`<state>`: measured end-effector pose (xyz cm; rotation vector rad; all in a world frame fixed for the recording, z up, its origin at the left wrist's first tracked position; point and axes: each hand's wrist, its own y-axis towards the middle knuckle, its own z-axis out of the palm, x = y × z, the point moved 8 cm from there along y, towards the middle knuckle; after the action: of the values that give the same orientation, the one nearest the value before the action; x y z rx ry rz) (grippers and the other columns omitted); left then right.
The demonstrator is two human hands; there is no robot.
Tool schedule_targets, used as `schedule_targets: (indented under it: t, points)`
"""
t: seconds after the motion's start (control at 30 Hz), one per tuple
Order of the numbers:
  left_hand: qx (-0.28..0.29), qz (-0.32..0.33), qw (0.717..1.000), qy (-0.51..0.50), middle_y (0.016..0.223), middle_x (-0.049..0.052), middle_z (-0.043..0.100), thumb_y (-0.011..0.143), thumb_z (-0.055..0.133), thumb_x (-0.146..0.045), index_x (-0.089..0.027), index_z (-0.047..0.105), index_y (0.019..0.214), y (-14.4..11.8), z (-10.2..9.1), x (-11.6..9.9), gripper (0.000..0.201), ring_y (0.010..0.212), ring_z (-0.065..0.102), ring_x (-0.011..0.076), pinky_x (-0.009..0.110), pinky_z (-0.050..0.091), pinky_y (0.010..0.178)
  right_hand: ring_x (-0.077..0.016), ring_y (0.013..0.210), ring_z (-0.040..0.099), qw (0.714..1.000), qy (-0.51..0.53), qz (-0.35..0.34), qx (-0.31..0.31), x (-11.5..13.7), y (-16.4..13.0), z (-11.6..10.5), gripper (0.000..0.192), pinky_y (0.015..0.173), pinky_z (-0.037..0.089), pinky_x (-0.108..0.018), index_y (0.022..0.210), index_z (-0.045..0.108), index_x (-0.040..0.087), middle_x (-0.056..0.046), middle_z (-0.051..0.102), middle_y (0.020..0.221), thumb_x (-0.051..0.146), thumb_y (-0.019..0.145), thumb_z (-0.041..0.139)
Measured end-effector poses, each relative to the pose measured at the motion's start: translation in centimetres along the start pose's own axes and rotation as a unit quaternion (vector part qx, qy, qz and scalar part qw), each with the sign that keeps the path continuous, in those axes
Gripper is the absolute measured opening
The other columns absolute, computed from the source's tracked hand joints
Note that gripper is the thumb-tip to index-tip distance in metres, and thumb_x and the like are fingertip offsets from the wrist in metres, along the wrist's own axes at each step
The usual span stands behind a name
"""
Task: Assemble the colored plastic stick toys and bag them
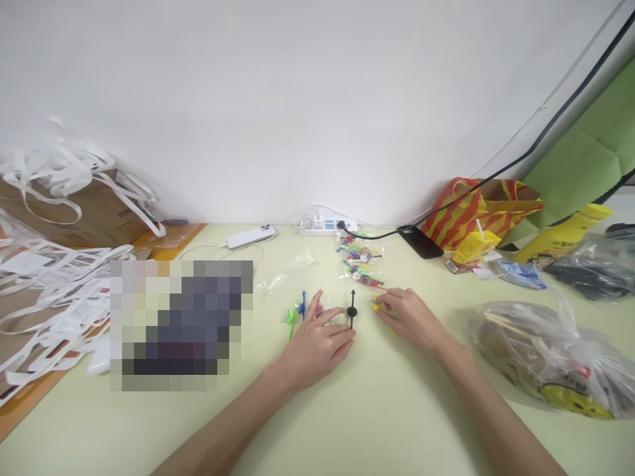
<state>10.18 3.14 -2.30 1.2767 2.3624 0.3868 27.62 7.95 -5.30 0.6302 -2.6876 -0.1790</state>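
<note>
White straps: a tangle of white straps [37,261] at the far left, partly over a cardboard box [94,215].
Pixelated area: a dark thing [193,324] on the pale green tabletop [367,423], too obscured to identify.
White phone: the white phone [251,235] lies near the wall, a clear wrapper [288,272] nearer the hands.
Green and blue pieces: the green piece [290,317] lies leftmost in the row; beside it is the blue piece [303,308], its arrow tip pointing to the wall.
Left hand: the left hand [317,340] is palm down, loosely open, fingers spread; no grip shows.
Pink and white pieces: the pink piece [319,309] and white piece [329,305] show between and beyond the left fingers; contact cannot be told.
Power strip: the power strip [327,228] sits against the wall.
Black piece: the black arrow piece [352,311] is just beside the left fingertips, between the hands; whether they touch it is unclear.
Bagged pieces: coloured pieces in clear bags [361,254] lie beyond the black one.
Right hand: the right hand [407,318] is nearly closed, thumb and fingers pinching the yellow piece [377,307] at the row's right end.
Far right: a dark phone [421,241], a striped bag [456,205], a drink carton [473,250] and a knotted clear bag [546,357].
</note>
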Motion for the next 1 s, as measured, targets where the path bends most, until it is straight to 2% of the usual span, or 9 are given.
schedule_targets:
  t: [0.2, 0.33, 0.43, 0.53, 0.63, 0.73, 0.87, 1.0]
  points:
    - [-0.026, 0.015, 0.999, 0.017, 0.077, -0.001, 0.074, 0.098, 0.057, -0.022, -0.023, 0.071, 0.097, -0.4, 0.0, -1.0, 0.014, 0.111, 0.065, 0.0221, 0.064, 0.014, 0.124, -0.0251, 0.103, 0.066, 0.998, -0.016, -0.030, -0.051, 0.7, -0.2, -1.0, 0.018, 0.087, 0.046, -0.040, 0.111, 0.064, 0.023, -0.009, 0.070, 0.110, 0.024, 0.098, 0.052]
    - [-0.061, 0.009, 0.998, 0.028, 0.076, -0.001, 0.071, 0.096, 0.059, -0.022, -0.022, 0.071, 0.100, -0.4, -0.7, -1.1, 0.012, 0.094, 0.068, 0.0184, 0.061, 0.026, 0.122, -0.0260, 0.107, 0.065, 0.996, -0.017, -0.051, -0.075, 1.9, -0.3, -1.9, 0.018, 0.090, 0.047, -0.042, 0.111, 0.063, 0.022, -0.010, 0.068, 0.118, 0.023, 0.099, 0.051]
    - [-0.092, -0.009, 0.995, 0.027, 0.084, 0.001, 0.071, 0.096, 0.059, -0.019, -0.020, 0.068, 0.110, -0.3, -1.4, -0.7, 0.017, 0.089, 0.068, 0.0165, 0.056, 0.035, 0.119, -0.0254, 0.108, 0.065, 0.994, 0.034, -0.068, -0.078, 3.3, -0.4, -2.4, 0.017, 0.093, 0.045, -0.042, 0.112, 0.063, 0.024, -0.008, 0.070, 0.117, 0.024, 0.099, 0.052]
    - [-0.121, -0.016, 0.992, 0.015, 0.102, 0.005, 0.072, 0.096, 0.059, -0.016, -0.020, 0.061, 0.128, -0.4, -1.9, -0.1, 0.033, 0.097, 0.067, 0.0176, 0.055, 0.039, 0.117, -0.0236, 0.107, 0.065, 0.985, 0.148, -0.049, -0.070, 4.3, -0.6, -2.8, 0.019, 0.097, 0.044, -0.041, 0.116, 0.062, 0.027, -0.005, 0.072, 0.112, 0.029, 0.098, 0.058]
    - [-0.138, -0.008, 0.990, -0.004, 0.114, 0.008, 0.069, 0.095, 0.061, -0.015, -0.021, 0.052, 0.139, -0.6, -2.1, 0.1, 0.045, 0.106, 0.065, 0.0197, 0.054, 0.042, 0.115, -0.0212, 0.100, 0.066, 0.959, 0.280, -0.010, -0.028, 5.1, -0.7, -2.2, 0.028, 0.095, 0.046, -0.038, 0.122, 0.059, 0.028, -0.002, 0.072, 0.104, 0.032, 0.095, 0.064]
    - [-0.143, 0.007, 0.989, -0.025, 0.109, 0.006, 0.070, 0.095, 0.062, -0.015, -0.022, 0.055, 0.136, -0.8, -2.2, 0.1, 0.042, 0.104, 0.066, 0.0197, 0.054, 0.043, 0.113, -0.0192, 0.098, 0.066, 0.919, 0.393, 0.001, 0.036, 6.2, -0.8, -1.0, 0.032, 0.097, 0.045, -0.037, 0.126, 0.055, 0.029, 0.000, 0.072, 0.095, 0.025, 0.096, 0.062]
    - [-0.157, 0.022, 0.986, -0.054, 0.098, 0.003, 0.071, 0.094, 0.064, -0.014, -0.023, 0.064, 0.121, -1.0, -2.3, -0.1, 0.028, 0.097, 0.068, 0.0170, 0.050, 0.046, 0.111, -0.0189, 0.096, 0.064, 0.870, 0.489, 0.003, 0.066, 7.0, -0.8, -0.2, 0.020, 0.092, 0.046, -0.035, 0.116, 0.060, 0.025, -0.002, 0.069, 0.099, 0.023, 0.096, 0.061]
    - [-0.177, 0.033, 0.980, -0.084, 0.095, 0.004, 0.071, 0.093, 0.065, -0.012, -0.020, 0.066, 0.113, -1.1, -2.4, -0.2, 0.021, 0.091, 0.069, 0.0158, 0.047, 0.050, 0.106, -0.0182, 0.089, 0.062, 0.833, 0.547, -0.006, 0.081, 7.2, -0.4, 0.3, 0.011, 0.086, 0.047, -0.034, 0.106, 0.064, 0.022, -0.004, 0.066, 0.096, 0.024, 0.095, 0.064]
